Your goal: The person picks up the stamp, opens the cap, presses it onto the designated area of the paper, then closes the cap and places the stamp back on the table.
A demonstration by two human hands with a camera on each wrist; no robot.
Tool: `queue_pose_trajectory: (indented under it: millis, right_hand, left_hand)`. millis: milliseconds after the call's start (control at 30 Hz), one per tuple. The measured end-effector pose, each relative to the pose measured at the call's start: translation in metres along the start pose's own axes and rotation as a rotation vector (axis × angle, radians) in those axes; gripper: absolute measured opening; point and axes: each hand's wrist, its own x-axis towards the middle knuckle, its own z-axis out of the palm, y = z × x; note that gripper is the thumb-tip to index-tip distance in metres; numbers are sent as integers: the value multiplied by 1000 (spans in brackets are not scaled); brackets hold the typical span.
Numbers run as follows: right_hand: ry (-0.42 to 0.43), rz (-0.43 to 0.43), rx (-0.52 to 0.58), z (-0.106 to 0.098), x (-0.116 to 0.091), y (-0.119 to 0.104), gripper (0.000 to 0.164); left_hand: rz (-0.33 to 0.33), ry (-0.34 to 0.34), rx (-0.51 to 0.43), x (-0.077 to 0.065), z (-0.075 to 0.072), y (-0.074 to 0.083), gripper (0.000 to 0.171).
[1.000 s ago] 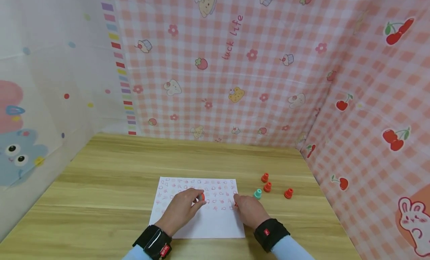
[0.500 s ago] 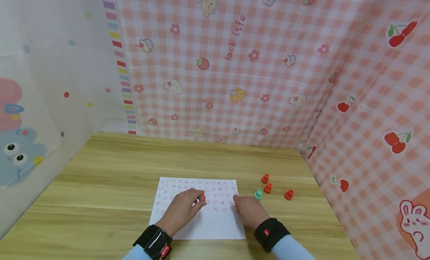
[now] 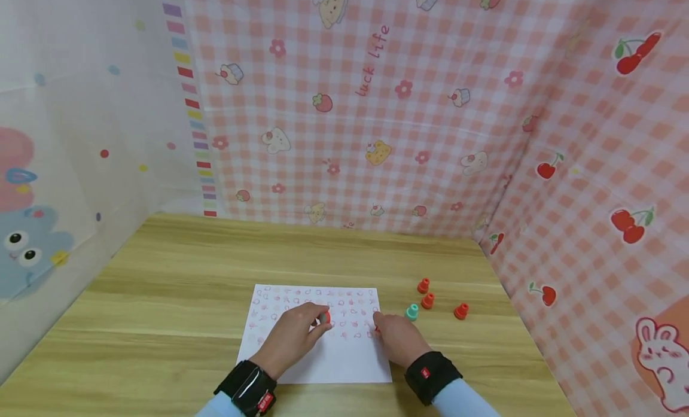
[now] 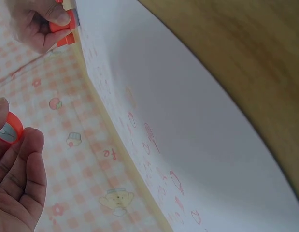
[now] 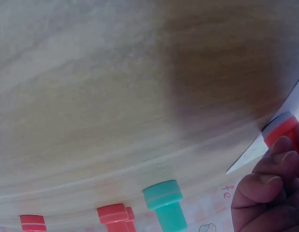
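My left hand (image 3: 290,339) is over the paper and pinches a small round red stamp cap (image 4: 13,126) between thumb and fingers. A grey disc with a dark line drawing fills the cap's face. At the sheet's right edge, my right hand (image 3: 401,339) grips a red stamp (image 5: 284,129). That stamp's grey base is down against the white paper (image 3: 334,363), with the fingers round its upper part. Rows of small red and pink printed outlines cover the sheet's far half; its near half is plain white.
A teal stamp (image 3: 411,312) stands just right of my right hand. Beyond it are two red stamps, one farther back (image 3: 423,285) and one nearer (image 3: 427,301). Another red stamp (image 3: 461,311) stands farther right. Patterned cloth (image 3: 344,124) rises behind the wooden table (image 3: 161,285).
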Motion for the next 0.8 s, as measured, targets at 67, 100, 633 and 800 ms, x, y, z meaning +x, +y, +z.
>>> queue_pose_trajectory:
  millis: [67, 100, 633, 800]
  right_hand:
    - [-5, 4, 0, 1, 0, -1, 14]
    - [-8, 10, 0, 1, 0, -1, 15]
    - [3, 34, 34, -3, -2, -1, 17]
    - [155, 82, 203, -13, 1, 2, 15]
  left_hand:
    - [2, -4, 2, -1, 0, -1, 26]
    - [3, -7, 3, -1, 1, -1, 27]
    - [9, 1, 25, -2, 0, -1, 27]
    - [-16, 0, 25, 1, -5, 1, 27]
